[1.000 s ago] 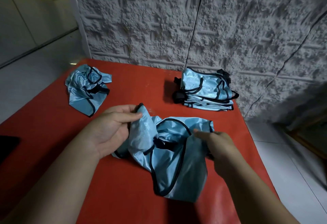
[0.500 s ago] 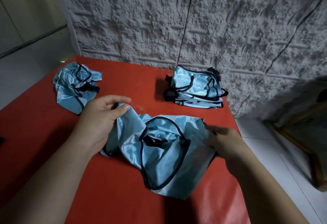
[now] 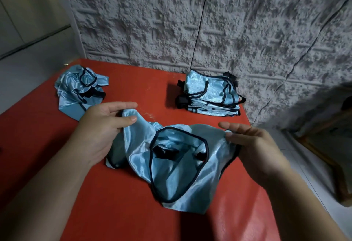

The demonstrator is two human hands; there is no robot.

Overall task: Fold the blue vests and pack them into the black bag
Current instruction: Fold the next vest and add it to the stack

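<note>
A shiny blue vest (image 3: 171, 166) with black trim lies crumpled on the red table (image 3: 118, 202) in front of me. My left hand (image 3: 102, 126) pinches its upper left corner between thumb and fingers. My right hand (image 3: 251, 145) pinches the vest's right edge, with the fingers nearly straight. A stack of folded blue vests (image 3: 211, 94) sits at the back right of the table, with something black under its left side. Another crumpled blue vest (image 3: 80, 88) lies at the back left. I cannot make out a black bag for certain.
A rough grey wall (image 3: 209, 21) runs right behind the table. The table's right edge drops to a white tiled floor (image 3: 308, 174), where a wooden frame (image 3: 327, 157) stands. More floor lies to the left.
Both hands have spread apart and stretched the vest wider across the table. The right hand's fingers have straightened. The view has tilted up a little.
</note>
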